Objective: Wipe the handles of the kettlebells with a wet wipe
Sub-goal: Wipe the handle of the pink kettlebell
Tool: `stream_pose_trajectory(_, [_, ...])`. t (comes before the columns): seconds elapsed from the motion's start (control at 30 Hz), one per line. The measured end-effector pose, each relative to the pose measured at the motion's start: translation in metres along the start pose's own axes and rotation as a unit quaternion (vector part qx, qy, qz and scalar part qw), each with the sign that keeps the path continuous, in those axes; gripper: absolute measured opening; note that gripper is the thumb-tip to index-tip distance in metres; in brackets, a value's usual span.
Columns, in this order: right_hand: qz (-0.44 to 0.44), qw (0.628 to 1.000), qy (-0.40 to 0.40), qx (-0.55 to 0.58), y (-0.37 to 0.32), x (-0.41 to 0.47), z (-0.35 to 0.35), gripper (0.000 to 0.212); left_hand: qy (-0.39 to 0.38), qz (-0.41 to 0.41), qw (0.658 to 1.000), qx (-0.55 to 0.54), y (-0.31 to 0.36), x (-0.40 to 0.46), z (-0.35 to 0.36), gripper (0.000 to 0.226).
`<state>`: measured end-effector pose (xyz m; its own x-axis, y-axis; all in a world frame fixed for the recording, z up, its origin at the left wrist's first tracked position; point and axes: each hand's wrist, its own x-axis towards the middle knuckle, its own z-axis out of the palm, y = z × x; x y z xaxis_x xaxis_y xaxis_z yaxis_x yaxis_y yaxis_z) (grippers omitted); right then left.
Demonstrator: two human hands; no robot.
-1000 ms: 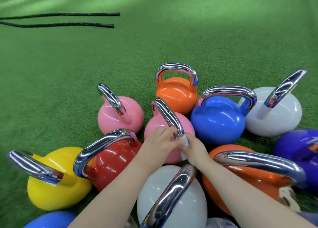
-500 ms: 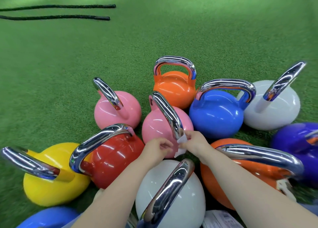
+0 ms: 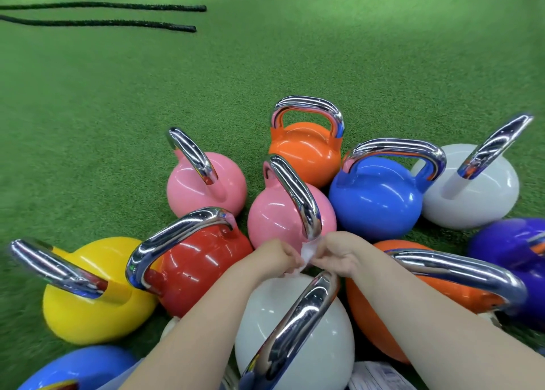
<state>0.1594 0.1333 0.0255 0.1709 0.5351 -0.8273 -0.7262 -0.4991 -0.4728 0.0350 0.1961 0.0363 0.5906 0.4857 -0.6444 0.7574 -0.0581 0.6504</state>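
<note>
- Both my hands meet over the middle of the cluster: my left hand (image 3: 272,257) and my right hand (image 3: 339,252) each pinch the wet wipe (image 3: 306,249) between curled fingertips, so it sits bunched in the small gap between them.
- The wipe hangs just at the near, lower end of the chrome handle (image 3: 295,192) of the middle pink kettlebell (image 3: 274,221).
- That handle's long axis runs up and away from me, arching toward the far left, so I judge the next stroke goes forward along it.
- Both hands look equally near; the right sits slightly closer to the handle's foot.
- The handles are smooth, mirror-bright curved bars; the bells are glossy painted spheres on rough green turf (image 3: 118,109).
- The wipe looks soft, thin and crumpled.
</note>
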Motion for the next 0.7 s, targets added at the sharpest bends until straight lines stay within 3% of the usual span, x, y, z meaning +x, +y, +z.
stream_pose_trajectory(0.07, [0.010,0.997,-0.001,0.070,-0.003,0.001,0.001,0.047,-0.012,0.001,1.000,0.001,0.004,0.001,0.002,0.023])
stream_pose_trajectory(0.2, [0.019,0.995,0.029,0.089,-0.006,-0.001,0.003,0.049,0.021,0.017,0.996,0.084,0.012,0.001,-0.005,0.030])
stream_pose_trajectory(0.3, [0.015,0.993,0.057,0.102,-0.009,0.000,0.001,0.051,0.018,0.015,0.999,0.036,0.011,-0.003,-0.011,0.034])
stream_pose_trajectory(0.43, [-0.018,0.994,0.080,0.077,-0.009,-0.005,0.007,0.057,-0.080,-0.001,0.996,0.032,0.004,-0.003,-0.003,0.039])
stream_pose_trajectory(0.53, [-0.040,0.995,0.076,0.057,-0.011,-0.016,0.008,0.051,-0.125,-0.014,0.992,0.015,0.008,-0.003,0.005,0.041])
stream_pose_trajectory(0.7, [-0.034,0.998,0.050,0.026,-0.011,-0.016,0.003,0.035,-0.100,-0.033,0.994,0.020,0.014,-0.002,0.002,0.038])
